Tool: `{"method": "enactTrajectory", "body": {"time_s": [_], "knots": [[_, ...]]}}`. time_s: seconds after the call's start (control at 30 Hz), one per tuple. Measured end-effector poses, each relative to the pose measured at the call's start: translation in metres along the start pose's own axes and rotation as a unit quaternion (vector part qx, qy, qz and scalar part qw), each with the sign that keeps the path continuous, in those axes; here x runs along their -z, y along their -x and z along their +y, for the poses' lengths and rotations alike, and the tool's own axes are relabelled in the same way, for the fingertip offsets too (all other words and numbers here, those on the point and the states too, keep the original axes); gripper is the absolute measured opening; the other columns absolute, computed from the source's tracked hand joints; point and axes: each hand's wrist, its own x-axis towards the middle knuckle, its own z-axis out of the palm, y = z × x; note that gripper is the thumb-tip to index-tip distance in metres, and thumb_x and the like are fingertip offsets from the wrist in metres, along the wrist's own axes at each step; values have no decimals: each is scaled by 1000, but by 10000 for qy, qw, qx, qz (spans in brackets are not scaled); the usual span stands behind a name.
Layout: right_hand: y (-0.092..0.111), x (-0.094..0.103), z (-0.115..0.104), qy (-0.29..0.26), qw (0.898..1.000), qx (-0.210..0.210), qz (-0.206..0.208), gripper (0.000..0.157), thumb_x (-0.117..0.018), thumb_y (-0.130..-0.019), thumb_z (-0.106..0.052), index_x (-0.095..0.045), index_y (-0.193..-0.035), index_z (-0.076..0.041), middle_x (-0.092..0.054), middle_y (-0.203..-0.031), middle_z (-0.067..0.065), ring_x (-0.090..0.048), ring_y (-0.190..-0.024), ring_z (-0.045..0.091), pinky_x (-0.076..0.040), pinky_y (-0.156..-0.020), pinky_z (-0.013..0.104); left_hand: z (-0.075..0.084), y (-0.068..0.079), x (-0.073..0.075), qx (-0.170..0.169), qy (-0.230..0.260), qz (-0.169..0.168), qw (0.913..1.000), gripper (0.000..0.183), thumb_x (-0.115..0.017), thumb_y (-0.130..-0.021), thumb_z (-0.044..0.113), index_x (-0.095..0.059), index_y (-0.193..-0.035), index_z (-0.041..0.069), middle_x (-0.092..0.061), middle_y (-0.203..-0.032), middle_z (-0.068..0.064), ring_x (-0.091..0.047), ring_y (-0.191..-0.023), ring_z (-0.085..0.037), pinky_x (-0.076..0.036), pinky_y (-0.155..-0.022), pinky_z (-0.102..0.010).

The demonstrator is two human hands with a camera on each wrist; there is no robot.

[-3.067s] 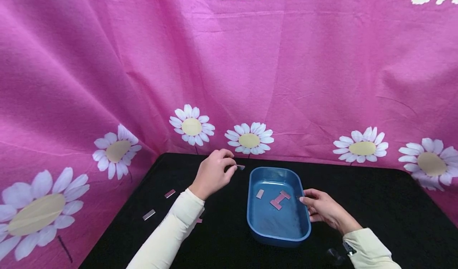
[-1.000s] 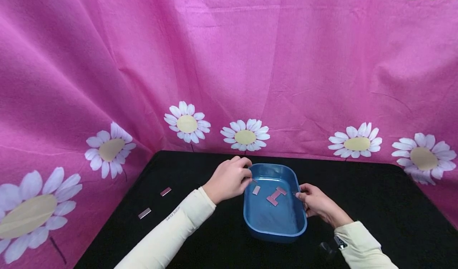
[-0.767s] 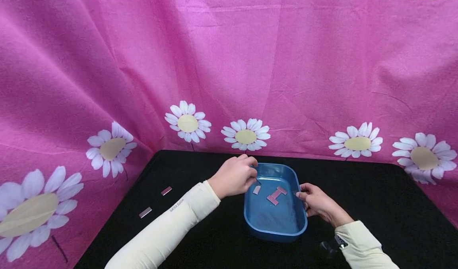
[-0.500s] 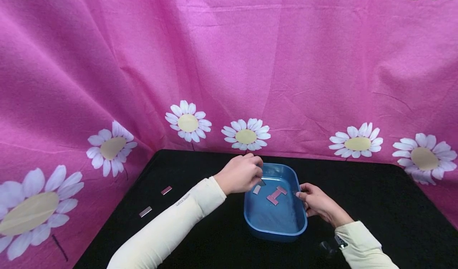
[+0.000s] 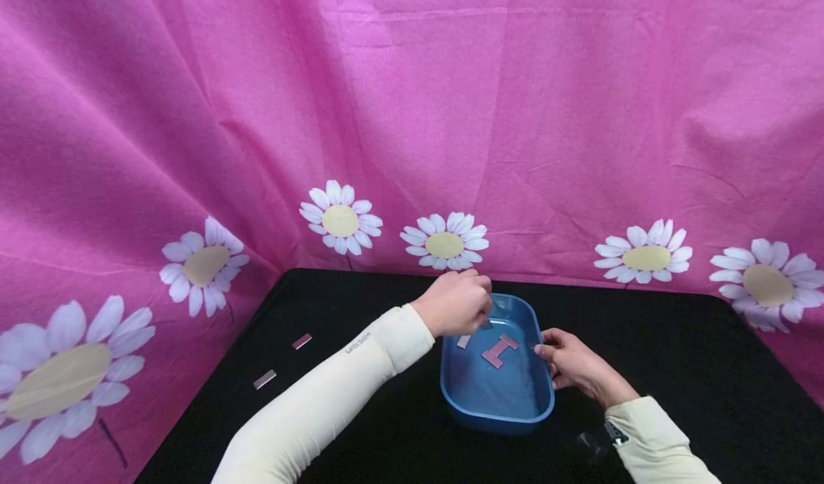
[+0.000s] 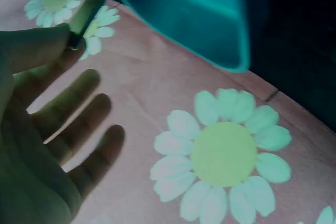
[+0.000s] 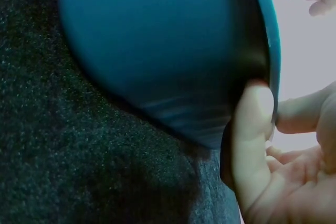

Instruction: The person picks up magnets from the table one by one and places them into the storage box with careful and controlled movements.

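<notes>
My left hand point(image 5: 454, 304) is over the far left part of a blue tray point(image 5: 498, 419). Its thumb and index finger pinch a small flat rectangular tile point(image 6: 86, 17), which also shows at the top right of the right wrist view. The other fingers are spread apart. On the tray floor lies a pale tile point(image 5: 463, 341), and beside it a few pink tiles point(image 5: 492, 359) form an I shape. My right hand point(image 5: 576, 366) grips the tray's right wall, thumb on one side of the rim point(image 7: 274, 40) and fingers on the other.
On the black tabletop point(image 5: 360, 441) left of the tray lie a pink tile point(image 5: 302, 341) and a silvery pink tile point(image 5: 265, 379). A pink curtain point(image 5: 547, 148) with printed daisies hangs behind the table. A small dark glossy object point(image 5: 591, 447) is near my right sleeve.
My left hand has moved right, from left of the tray to above it, with the tile still pinched. The right hand has kept its grip, and the tray has stayed put.
</notes>
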Motion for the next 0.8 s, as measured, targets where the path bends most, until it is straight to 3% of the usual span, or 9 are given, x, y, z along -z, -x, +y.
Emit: {"method": "enactTrajectory", "body": {"time_s": [0.2, 0.4, 0.57, 0.8], "knots": [[0, 0, 1, 9, 10000, 65, -7, 41, -39, -105, -15, -33, -139, 6, -52, -84, 5, -54, -67, 15, -54, -59, 29, 10, -11, 0, 319, 37, -229, 9992, 18, -69, -90, 30, -79, -104, 25, -70, -106, 6, -59, -93, -11, -52, -74, -23], [0, -1, 2, -16, 10000, 0, -32, 41, -39, -104, -15, -33, -139, 6, -51, -86, 6, -54, -69, 15, -54, -61, 29, 15, -20, -9, 520, 155, -560, 9970, 14, -72, -88, 30, -79, -99, 24, -71, -101, 6, -60, -93, -11, -52, -72, -21], [2, -1, 2, -34, 9999, -5, -104, 42, -40, -104, -16, -33, -140, 5, -51, -88, 7, -54, -71, 16, -55, -63, 30, 14, -23, -15, 663, 248, -739, 9948, 10, -73, -87, 30, -78, -92, 23, -70, -97, 6, -58, -86, -9, -50, -65, -19], [0, -2, 0, -58, 9999, 87, -38, 40, -40, -104, -13, -33, -138, 7, -49, -83, 4, -52, -67, 14, -53, -58, 27, 8, -30, -17, 732, 301, -746, 9941, 12, -72, -87, 26, -73, -76, 21, -67, -77, 7, -53, -70, -8, -44, -53, -18]]}}
